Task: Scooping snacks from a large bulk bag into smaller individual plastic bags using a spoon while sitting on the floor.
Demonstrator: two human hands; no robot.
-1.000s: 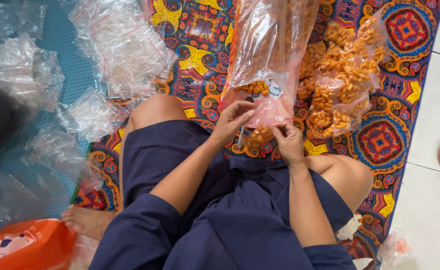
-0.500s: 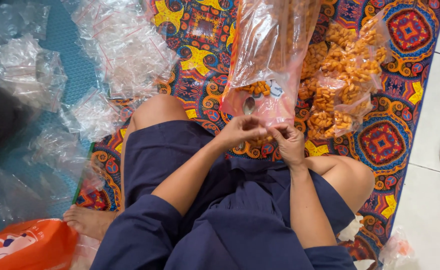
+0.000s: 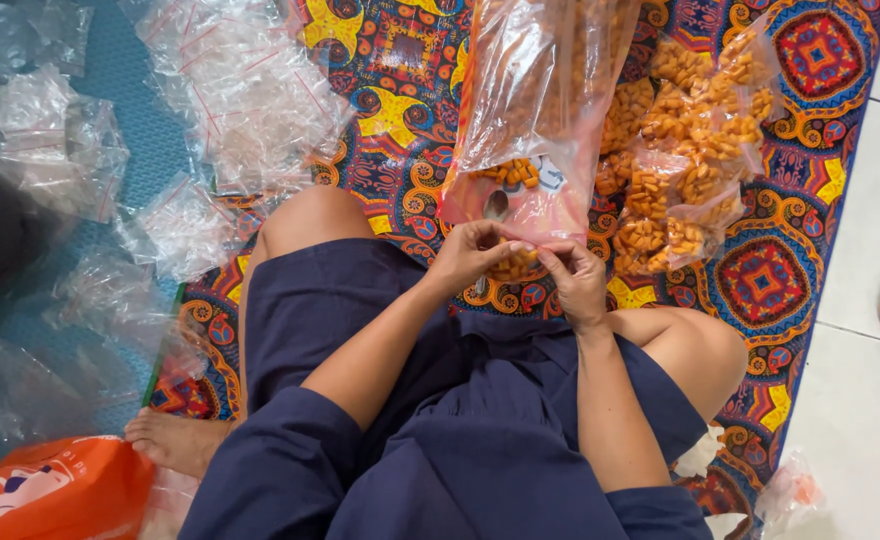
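Glossy clear plastic bag [image 3: 535,110], matt cloth mat [image 3: 770,270]

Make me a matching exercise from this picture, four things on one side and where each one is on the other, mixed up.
Things:
1. small snack bag
2. empty clear bags
3. orange bag
4. filled snack bags

Places:
A. bottom left corner
B. pinched between both hands
C. piled on the mat, right of the big bag
D. heaped at upper left

Pairs: 1-B, 2-D, 3-A, 4-C. The left hand and right hand meet at the small bag's top edge.
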